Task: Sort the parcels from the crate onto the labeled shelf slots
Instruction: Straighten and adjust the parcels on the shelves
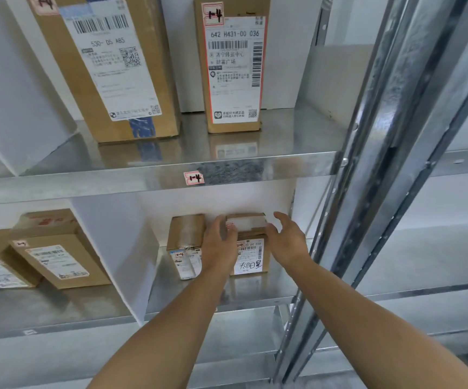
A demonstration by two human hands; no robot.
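Placing | small box is sitting on the lower shelf, just beside another box | my left hand is resting straight-fingered against it; my right hand is hovering open, holding nothing | several parcels shelved, I am judging; crate unseen

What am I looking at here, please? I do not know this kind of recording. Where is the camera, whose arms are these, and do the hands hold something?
There is no machine here. A person wears one camera on the head, so you see their own two arms reaching forward to a metal rack. On the lower shelf stand two small cardboard parcels. The left hand lies flat against the left side of the handwritten parcel. The right hand is open at its right side. Neither hand grips it. The plain parcel stands beside it. On the upper shelf, with a tag marked 1-4, stand two taller parcels.
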